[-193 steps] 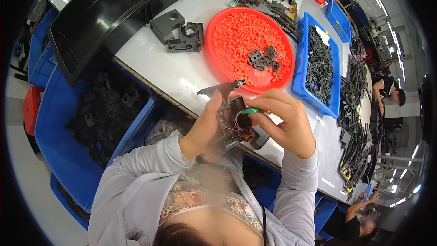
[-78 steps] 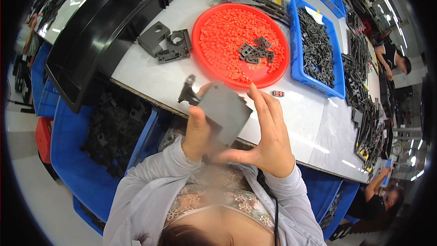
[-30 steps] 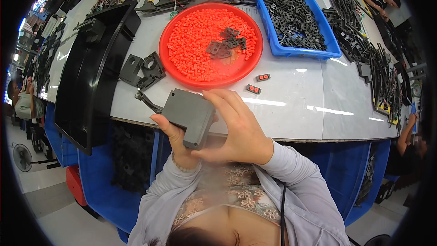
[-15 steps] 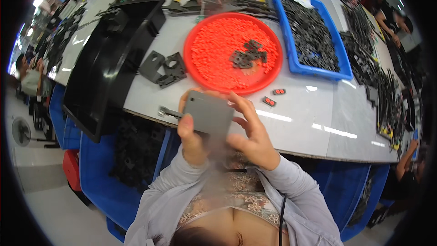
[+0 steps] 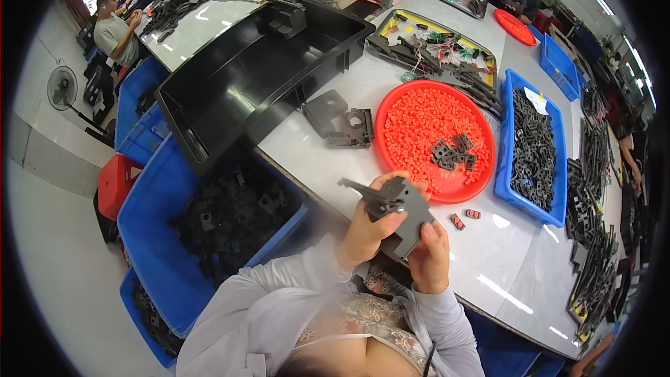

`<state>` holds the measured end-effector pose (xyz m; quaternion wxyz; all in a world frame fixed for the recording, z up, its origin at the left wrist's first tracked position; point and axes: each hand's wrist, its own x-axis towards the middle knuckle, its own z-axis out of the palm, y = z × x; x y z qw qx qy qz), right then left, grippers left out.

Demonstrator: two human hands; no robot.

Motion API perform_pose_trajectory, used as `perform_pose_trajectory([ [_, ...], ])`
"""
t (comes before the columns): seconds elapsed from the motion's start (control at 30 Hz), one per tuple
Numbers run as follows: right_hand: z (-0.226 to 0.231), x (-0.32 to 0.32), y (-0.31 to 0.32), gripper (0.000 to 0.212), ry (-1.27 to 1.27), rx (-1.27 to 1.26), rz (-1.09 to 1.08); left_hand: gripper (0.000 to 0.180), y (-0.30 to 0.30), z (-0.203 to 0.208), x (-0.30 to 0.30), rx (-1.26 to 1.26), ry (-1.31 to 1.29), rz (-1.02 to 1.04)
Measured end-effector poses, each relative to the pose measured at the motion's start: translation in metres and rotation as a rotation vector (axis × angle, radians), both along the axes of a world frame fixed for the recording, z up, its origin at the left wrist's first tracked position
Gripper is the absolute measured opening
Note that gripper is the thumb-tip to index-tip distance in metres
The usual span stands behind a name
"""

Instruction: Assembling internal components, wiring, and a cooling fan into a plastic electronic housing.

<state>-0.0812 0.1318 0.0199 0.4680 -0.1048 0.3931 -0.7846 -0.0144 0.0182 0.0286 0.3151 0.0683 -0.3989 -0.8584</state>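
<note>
A dark grey plastic housing with a long thin arm jutting out to the left is held up in front of my body. My left hand is closed round its left side, the thumb pressing near a small metal-looking fitting. My right hand pinches its lower right edge. Just beyond sits a round red tray full of small red plastic pieces, with several dark blocks lying on them. Two small dark blocks with red inserts lie on the table to the right of my hands. Similar grey housings rest left of the tray.
A long black bin stands on the table's left. Blue crates with dark parts sit below the left edge. A blue tray of dark parts is at right. Beyond are a parts tray, a fan and other people.
The view has swung left. The housing has been turned over in my hands, from its flat face to a side with fittings. Both hands still hold it.
</note>
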Motion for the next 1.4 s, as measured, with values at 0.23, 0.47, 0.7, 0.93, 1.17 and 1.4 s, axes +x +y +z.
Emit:
perform_pose_trajectory([
  [0.23,0.010,-0.003,-0.017,0.049,0.558,0.034,-0.135,0.046,-0.038,0.028,0.030,-0.265,-0.305,-0.096],
  [0.47,0.002,-0.028,-0.002,0.042,0.757,0.090,-0.005,0.052,-0.176,0.091,0.024,-0.531,-0.248,0.292],
  [0.7,-0.004,-0.036,0.002,0.033,0.671,0.191,-0.096,0.044,-0.363,0.038,-0.041,-0.722,-0.768,0.526],
  [0.93,-0.016,-0.038,0.001,0.031,0.654,0.271,-0.061,0.060,-0.454,-0.036,-0.095,-1.098,-0.922,0.650],
  [1.17,-0.013,-0.041,-0.003,0.031,0.627,0.301,-0.005,0.065,-0.434,-0.033,-0.118,-1.106,-1.059,0.956],
  [1.4,-0.009,-0.039,-0.005,0.031,0.651,0.316,0.005,0.055,-0.425,-0.004,-0.114,-1.181,-1.260,0.975],
])
